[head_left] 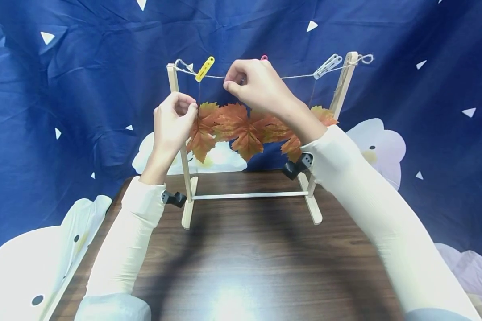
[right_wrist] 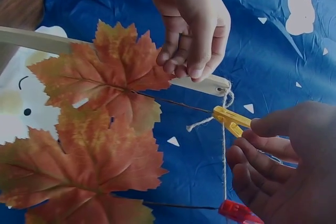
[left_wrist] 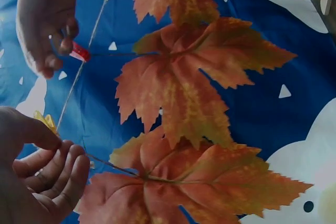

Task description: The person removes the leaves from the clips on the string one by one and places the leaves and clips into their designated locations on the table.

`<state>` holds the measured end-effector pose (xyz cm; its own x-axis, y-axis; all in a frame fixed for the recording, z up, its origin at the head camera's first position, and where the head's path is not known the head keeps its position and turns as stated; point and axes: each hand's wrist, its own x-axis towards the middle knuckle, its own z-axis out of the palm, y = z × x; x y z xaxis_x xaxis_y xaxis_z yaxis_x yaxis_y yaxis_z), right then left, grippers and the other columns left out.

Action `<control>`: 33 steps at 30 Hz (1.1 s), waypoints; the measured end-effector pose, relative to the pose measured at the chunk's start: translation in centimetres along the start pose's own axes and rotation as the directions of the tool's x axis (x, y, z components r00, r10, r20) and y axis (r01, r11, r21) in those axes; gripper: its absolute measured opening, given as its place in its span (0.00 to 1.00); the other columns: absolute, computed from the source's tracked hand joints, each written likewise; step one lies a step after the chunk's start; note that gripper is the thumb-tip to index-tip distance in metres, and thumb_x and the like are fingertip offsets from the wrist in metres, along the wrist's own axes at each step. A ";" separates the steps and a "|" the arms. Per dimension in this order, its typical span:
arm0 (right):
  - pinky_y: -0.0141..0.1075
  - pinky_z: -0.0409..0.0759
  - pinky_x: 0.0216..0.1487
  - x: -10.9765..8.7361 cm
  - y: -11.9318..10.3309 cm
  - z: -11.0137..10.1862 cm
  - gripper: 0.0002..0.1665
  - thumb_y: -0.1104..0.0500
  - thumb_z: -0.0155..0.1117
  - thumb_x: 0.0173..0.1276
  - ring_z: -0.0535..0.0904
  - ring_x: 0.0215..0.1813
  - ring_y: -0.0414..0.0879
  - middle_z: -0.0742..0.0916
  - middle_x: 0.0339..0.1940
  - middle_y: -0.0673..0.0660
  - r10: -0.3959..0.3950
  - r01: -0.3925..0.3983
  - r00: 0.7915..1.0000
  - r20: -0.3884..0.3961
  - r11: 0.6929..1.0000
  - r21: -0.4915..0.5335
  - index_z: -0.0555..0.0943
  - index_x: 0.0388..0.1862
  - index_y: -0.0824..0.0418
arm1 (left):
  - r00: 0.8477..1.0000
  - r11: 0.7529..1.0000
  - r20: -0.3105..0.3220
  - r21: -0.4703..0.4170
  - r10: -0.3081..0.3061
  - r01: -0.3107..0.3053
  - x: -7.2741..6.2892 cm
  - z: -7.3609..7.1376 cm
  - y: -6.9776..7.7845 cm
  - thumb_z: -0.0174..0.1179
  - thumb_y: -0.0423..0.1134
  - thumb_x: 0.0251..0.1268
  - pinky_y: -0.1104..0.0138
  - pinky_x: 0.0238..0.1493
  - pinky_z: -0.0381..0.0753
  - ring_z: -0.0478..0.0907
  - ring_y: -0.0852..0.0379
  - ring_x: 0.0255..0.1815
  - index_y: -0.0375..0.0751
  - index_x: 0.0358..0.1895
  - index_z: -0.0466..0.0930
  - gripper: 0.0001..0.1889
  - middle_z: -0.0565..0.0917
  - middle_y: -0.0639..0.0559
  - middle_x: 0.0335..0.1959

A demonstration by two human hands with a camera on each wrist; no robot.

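- Okay, nothing is seen gripped by the left hand point(head_left: 170, 118); its fingers are loosely curled near a leaf stem point(right_wrist: 178, 102).
- Right hand point(head_left: 261, 84) is held up by the cord point(head_left: 297, 76), thumb and index close together; whether anything's pinched can't be told.
- Three autumn leaves point(head_left: 247, 127) are hung below the cord, stems pinned by a yellow clip point(head_left: 205, 69), red clip point(right_wrist: 239, 211) and pale clip point(head_left: 327, 67), presumably so they're kept spread out.
- Cord's tied to both wooden posts point(head_left: 342, 87), probably for tautness.
- Feet point(head_left: 312, 207) are joined by a white bar point(head_left: 249, 195), likely for steadiness.
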<state>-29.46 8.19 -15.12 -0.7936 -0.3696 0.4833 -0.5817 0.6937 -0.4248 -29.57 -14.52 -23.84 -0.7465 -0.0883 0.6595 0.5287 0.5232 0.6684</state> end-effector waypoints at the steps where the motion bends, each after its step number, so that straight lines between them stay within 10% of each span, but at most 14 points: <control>1: 0.34 0.75 0.52 0.3 -0.2 0.0 0.13 0.51 0.63 0.81 0.78 0.38 0.43 0.89 0.41 0.52 0.002 -0.002 1.000 -0.004 1.000 -0.008 0.87 0.50 0.58 | 1.000 1.000 -0.005 0.009 0.000 0.000 0.3 0.0 0.1 0.62 0.37 0.74 0.74 0.41 0.75 0.80 0.61 0.34 0.35 0.46 0.86 0.09 0.88 0.41 0.37; 16: 0.31 0.79 0.63 4.3 -1.5 0.3 0.30 0.40 0.59 0.82 0.81 0.59 0.41 0.87 0.66 0.51 0.126 -0.126 0.992 -0.005 0.991 -0.034 0.76 0.74 0.53 | 0.999 0.991 0.038 0.135 -0.022 0.016 2.5 0.7 1.0 0.59 0.35 0.77 0.64 0.66 0.84 0.90 0.50 0.59 0.33 0.60 0.85 0.15 0.91 0.41 0.57; 33: 0.30 0.81 0.63 5.1 -2.2 2.1 0.28 0.43 0.61 0.82 0.83 0.62 0.43 0.88 0.64 0.53 0.131 -0.131 0.991 -0.008 0.991 0.020 0.79 0.73 0.54 | 0.998 0.967 0.036 0.251 -0.046 0.036 3.3 1.6 1.7 0.64 0.39 0.78 0.62 0.62 0.85 0.90 0.51 0.50 0.37 0.57 0.87 0.13 0.92 0.44 0.50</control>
<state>-32.57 3.46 -13.38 -0.8618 -0.2703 0.4292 -0.4759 0.7238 -0.4997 -31.82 -12.54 -21.08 -0.7839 -0.0821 0.6154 0.3836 0.7154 0.5841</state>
